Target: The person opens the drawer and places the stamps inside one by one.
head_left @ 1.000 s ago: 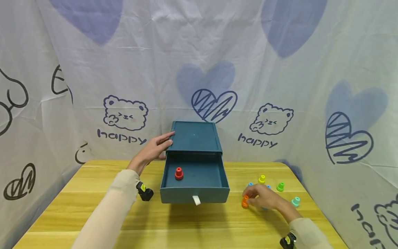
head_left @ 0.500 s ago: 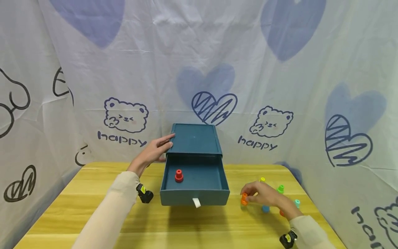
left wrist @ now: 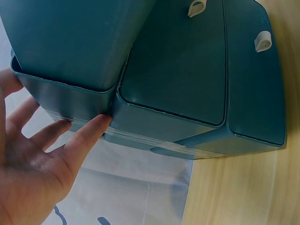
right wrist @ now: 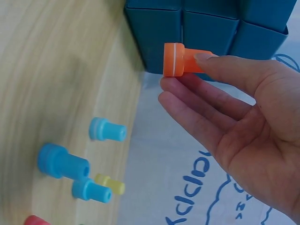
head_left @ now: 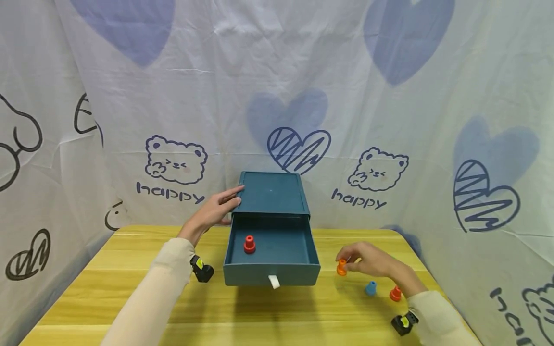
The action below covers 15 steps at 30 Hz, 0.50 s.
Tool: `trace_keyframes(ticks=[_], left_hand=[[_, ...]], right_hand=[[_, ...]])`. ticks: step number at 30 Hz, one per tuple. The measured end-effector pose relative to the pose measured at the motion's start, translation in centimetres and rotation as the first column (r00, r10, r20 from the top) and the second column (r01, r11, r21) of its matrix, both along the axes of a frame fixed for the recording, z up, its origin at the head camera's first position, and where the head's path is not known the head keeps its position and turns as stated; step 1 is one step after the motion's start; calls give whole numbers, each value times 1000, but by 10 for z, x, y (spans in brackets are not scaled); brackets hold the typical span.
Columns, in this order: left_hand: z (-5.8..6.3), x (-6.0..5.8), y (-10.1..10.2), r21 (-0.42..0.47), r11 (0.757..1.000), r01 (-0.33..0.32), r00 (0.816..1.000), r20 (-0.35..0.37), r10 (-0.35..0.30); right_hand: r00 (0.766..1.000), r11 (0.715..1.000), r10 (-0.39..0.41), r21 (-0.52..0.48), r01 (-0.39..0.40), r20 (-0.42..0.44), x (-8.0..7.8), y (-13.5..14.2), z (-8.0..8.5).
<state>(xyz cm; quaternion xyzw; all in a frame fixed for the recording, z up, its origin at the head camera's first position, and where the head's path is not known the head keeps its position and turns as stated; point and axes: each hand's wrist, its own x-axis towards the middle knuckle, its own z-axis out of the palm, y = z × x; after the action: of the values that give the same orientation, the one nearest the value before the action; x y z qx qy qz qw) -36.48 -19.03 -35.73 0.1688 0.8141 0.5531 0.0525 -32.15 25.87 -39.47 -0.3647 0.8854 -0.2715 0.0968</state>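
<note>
My right hand [head_left: 368, 260] pinches an orange stepped plastic peg [head_left: 341, 267] between thumb and fingers, to the right of a dark teal drawer unit [head_left: 272, 192]. In the right wrist view the peg [right wrist: 176, 60] is raised above the table, wide base away from the palm. The unit's top drawer [head_left: 242, 275] is pulled out, with a white tab on its front. Inside it, toward the left, stands a red peg [head_left: 249, 244]. My left hand [head_left: 211, 213] rests against the unit's left side, fingers extended; the left wrist view shows the fingertips [left wrist: 104, 121] at its edge.
On the wooden table [head_left: 108, 298] at the right stand a blue peg [head_left: 371, 288] and another red peg [head_left: 396, 293]. The right wrist view shows several blue pegs [right wrist: 63, 161] and a yellow one [right wrist: 110, 183]. Printed white cloth [head_left: 277, 72] surrounds the table.
My right hand has lifted the orange peg up from the table. It now covers the green, yellow and turquoise pegs in the head view. My left hand has stayed at the drawer unit.
</note>
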Motion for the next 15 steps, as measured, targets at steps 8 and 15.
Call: trace_keyframes(ticks=[8,15], left_hand=[[0,-1,1,2,1000,-6,1000,5,6],[1,0,1,9,1000,-3,1000,6,3]], right_hand=[[999,1000,11,14,-11,-36,0,1,11],[996,999,20,47,-16,-82,0,-3,25]])
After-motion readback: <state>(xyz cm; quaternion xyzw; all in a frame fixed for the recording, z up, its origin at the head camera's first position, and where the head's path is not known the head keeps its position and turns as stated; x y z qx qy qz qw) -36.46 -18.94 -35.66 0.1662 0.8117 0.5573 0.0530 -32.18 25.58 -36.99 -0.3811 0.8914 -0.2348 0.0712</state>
